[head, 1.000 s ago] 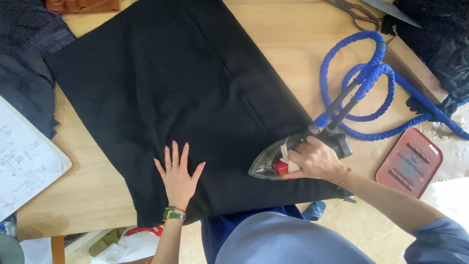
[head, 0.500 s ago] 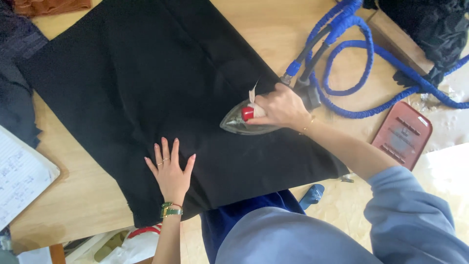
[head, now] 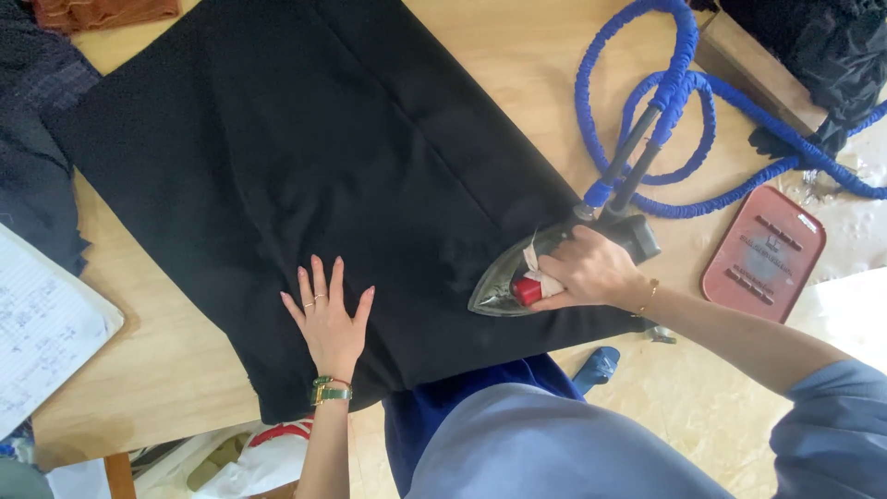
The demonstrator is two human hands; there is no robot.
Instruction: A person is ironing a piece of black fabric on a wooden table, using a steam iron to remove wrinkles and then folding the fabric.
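Black cloth (head: 305, 176) under both hands: soft, limp, likely to slide, best pinned flat. Left hand (head: 328, 319) spread open, pressing it near its edge. Iron (head: 545, 268), probably heavy and hot, gripped by handle in closed right hand (head: 591, 273).

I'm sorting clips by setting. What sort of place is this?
Probably a sewing or tailoring workroom. A black cloth lies spread on a wooden table, the right hand grips an iron with a blue hose, and the left hand presses the cloth flat.
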